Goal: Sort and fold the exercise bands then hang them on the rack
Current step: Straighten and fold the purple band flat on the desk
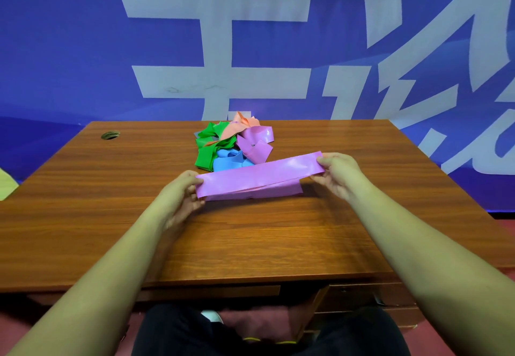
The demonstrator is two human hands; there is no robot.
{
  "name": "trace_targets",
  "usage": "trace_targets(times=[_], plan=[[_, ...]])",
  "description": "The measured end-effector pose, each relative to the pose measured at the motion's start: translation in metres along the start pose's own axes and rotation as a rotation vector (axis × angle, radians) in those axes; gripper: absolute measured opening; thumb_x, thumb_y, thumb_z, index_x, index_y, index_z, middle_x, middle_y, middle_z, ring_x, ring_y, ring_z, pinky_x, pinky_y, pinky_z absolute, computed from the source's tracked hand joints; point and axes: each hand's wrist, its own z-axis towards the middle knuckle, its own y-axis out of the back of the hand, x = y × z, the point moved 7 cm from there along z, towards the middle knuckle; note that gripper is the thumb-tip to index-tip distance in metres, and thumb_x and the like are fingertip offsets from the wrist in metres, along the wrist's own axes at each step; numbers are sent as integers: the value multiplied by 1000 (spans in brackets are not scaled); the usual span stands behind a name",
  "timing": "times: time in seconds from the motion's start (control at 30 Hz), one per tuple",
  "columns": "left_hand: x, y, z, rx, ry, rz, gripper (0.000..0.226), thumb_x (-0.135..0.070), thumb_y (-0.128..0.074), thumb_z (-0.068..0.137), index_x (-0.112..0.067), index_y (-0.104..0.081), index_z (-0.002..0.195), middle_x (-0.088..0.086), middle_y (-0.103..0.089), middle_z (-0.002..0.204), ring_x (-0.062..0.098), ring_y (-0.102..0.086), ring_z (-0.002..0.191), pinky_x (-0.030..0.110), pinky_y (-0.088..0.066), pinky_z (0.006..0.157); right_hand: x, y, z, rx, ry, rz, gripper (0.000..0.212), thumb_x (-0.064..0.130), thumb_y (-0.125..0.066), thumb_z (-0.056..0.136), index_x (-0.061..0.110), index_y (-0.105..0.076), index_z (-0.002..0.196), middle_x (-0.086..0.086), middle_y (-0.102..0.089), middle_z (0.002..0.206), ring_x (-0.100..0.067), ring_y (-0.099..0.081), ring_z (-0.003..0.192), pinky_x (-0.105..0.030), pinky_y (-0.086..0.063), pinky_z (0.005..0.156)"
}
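Observation:
A pink exercise band (259, 177) stretches flat across the middle of the wooden desk (250, 238), folded into layers with a lower layer showing along its near edge. My left hand (181, 191) pinches its left end. At the right end my right hand (338, 173) pinches the band, held slightly higher. Behind it lies a tangled pile of bands (231, 143) in green, blue, orange and pink. No rack is in view.
A round cable hole (110, 135) sits in the desk's far left corner. A blue wall banner with large white characters (217, 76) stands right behind the desk. My legs and a drawer front show below the near edge.

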Motion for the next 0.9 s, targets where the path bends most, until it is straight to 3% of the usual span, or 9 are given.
trace_targets(times=[0.07, 0.13, 0.23, 0.33, 0.5, 0.6, 0.73, 0.8, 0.9], plan=[[-1, 3, -1, 22, 34, 151, 21, -5, -48, 93, -18, -49, 77, 7, -52, 69, 13, -53, 61, 24, -50, 54, -9, 3, -1, -2, -12, -43, 15, -5, -47, 97, 5, -57, 90, -16, -65, 92, -23, -66, 80, -31, -59, 51], [0, 5, -3, 64, 66, 261, 19, -4, -50, 96, -15, -48, 81, 10, -55, 72, 15, -59, 64, 29, -57, 63, -17, 6, 1, -10, -5, -67, 16, -6, -47, 97, 3, -58, 88, -16, -64, 91, -22, -65, 79, -30, -61, 55], [5, 11, -4, 76, 134, 226, 14, -4, -52, 97, -11, -48, 85, 21, -63, 91, 30, -69, 83, 41, -61, 72, -28, 8, 4, -6, 0, -106, 15, -6, -49, 96, 2, -60, 103, -16, -65, 93, -20, -65, 79, -27, -60, 58], [4, 17, -5, 25, 138, 280, 7, -9, -58, 96, -11, -52, 93, 21, -67, 92, 29, -73, 73, 27, -61, 58, -37, 8, 7, 18, -10, -132, 32, -8, -48, 96, 11, -59, 118, -16, -65, 99, -23, -68, 84, -32, -62, 64], [-3, 20, -2, -21, -19, 282, 14, -6, -63, 92, -16, -58, 100, 15, -60, 71, 13, -56, 46, 16, -43, 39, -44, 0, 4, 67, -44, -176, 36, -10, -38, 96, 10, -64, 110, -19, -66, 102, -26, -68, 90, -35, -62, 70], [-13, 25, 5, -87, -107, 318, 17, -3, -60, 92, -14, -58, 104, 15, -60, 72, 13, -53, 43, 18, -41, 37, -45, -5, 7, 71, -52, -100, 26, -10, -40, 94, 1, -62, 104, -21, -65, 93, -25, -66, 78, -33, -60, 60], [-20, 32, 16, -210, -128, 395, 15, -5, -61, 92, -9, -54, 105, 13, -64, 82, 10, -55, 41, 17, -44, 41, -47, -15, 11, 118, -5, -113, 6, 0, -63, 90, 5, -63, 93, -16, -65, 90, -21, -65, 75, -29, -59, 62], [-19, 36, 24, -245, -104, 426, 8, -9, -61, 93, -10, -56, 99, 12, -66, 81, 9, -55, 42, 18, -44, 43, -47, -14, 20, 56, 45, -236, 17, -2, -69, 84, 8, -63, 96, -12, -64, 89, -20, -63, 72, -29, -59, 60], [-16, 43, 35, -280, -88, 458, 6, -11, -63, 92, -9, -59, 95, 11, -67, 76, 8, -55, 41, 19, -45, 43, -44, -10, 35, -64, 91, -342, 30, 0, -76, 78, 10, -63, 103, -12, -66, 89, -22, -63, 75, -38, -57, 71]])
